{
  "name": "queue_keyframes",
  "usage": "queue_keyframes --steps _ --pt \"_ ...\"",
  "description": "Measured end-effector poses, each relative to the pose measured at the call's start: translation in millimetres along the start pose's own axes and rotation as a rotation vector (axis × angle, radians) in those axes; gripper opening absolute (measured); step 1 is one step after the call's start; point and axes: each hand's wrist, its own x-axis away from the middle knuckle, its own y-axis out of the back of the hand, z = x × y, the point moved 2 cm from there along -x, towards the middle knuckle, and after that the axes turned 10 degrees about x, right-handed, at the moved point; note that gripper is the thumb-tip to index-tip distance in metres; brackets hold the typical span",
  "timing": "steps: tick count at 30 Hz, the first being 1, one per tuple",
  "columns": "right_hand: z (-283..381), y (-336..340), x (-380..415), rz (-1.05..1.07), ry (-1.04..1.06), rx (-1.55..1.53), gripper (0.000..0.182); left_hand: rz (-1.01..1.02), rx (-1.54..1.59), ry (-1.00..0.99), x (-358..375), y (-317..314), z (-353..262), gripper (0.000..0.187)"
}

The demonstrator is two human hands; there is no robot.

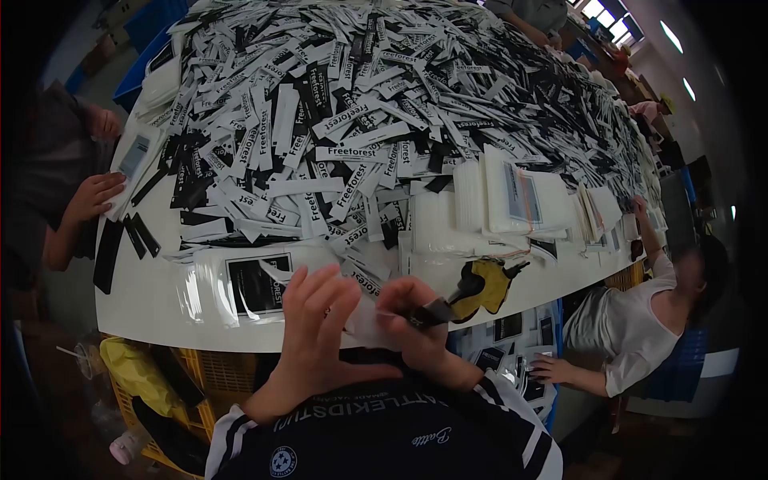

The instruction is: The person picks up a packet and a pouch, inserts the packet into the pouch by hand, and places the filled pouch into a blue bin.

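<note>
My left hand [316,324] is raised at the table's near edge, fingers spread and thumb out to the side. To its right, my right hand [416,332] is closed in a pinch on a small black label [433,314], which pokes out beyond the fingers. A whitish translucent piece [368,326] shows between the two hands. Just behind my left hand lies a stack of clear plastic bags [210,288] with a black printed panel. A heap of black and white "Freeforest" labels [352,152] covers much of the table beyond.
Banded stacks of translucent bags [512,196] stand at the right, near a yellow and black bundle [484,288]. A blue crate [552,320] of printed packs is below the edge. Co-workers' hands [94,196] work at left and right. Yellow crates [228,372] sit under the table.
</note>
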Motion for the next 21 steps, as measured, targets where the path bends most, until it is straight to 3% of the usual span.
queue_keyframes --steps 1,4,7,8,10,11,13,14,15,17,19,20,21 --pt "-0.5 3.5 -0.8 -0.002 0.000 0.000 0.013 0.014 -0.068 0.029 -3.8 -9.4 5.5 0.084" --pt "-7.0 22.6 2.2 -0.199 0.092 0.102 0.020 0.009 0.059 0.065 3.0 -18.6 17.9 0.087" --pt "12.3 36.8 -10.8 -0.158 0.432 -0.081 0.035 0.164 -0.043 0.168 -1.1 -16.7 17.8 0.089" --pt "17.2 34.9 -9.6 -0.163 0.430 -0.080 0.035 0.169 -0.039 0.168 -0.2 -19.0 17.3 0.089" --pt "19.6 29.5 -9.8 -0.085 0.356 -0.456 0.040 0.147 0.096 0.248 1.3 -24.8 17.8 0.090" --pt "9.7 27.6 -16.9 0.074 0.354 -0.427 0.042 0.149 0.098 0.246 2.1 -26.3 16.3 0.090" --pt "6.4 19.0 -19.8 0.203 0.209 0.070 0.043 0.052 0.085 0.110 2.6 -24.5 12.3 0.093" --pt "-2.2 19.5 -20.7 0.274 0.262 0.258 0.041 0.049 0.082 0.111 2.0 -23.4 12.0 0.093" --pt "-1.3 16.2 -18.2 0.278 0.261 0.254 0.041 0.083 0.031 0.125 1.5 -22.1 11.3 0.092" --pt "-1.8 11.6 -11.4 0.142 -0.010 -0.154 0.041 0.117 -0.023 0.137 -2.4 -14.2 9.0 0.092" --pt "-3.9 18.5 -9.3 0.105 -0.037 -0.305 0.044 0.097 0.253 0.324 -4.5 0.1 10.7 0.080" --pt "-4.2 21.4 -10.6 0.190 -0.019 -0.230 0.047 0.072 0.312 0.468 1.1 3.0 18.6 0.049" --pt "-4.0 22.5 -11.2 0.276 0.001 -0.153 0.051 0.076 0.316 0.470 2.8 9.2 22.1 0.049"
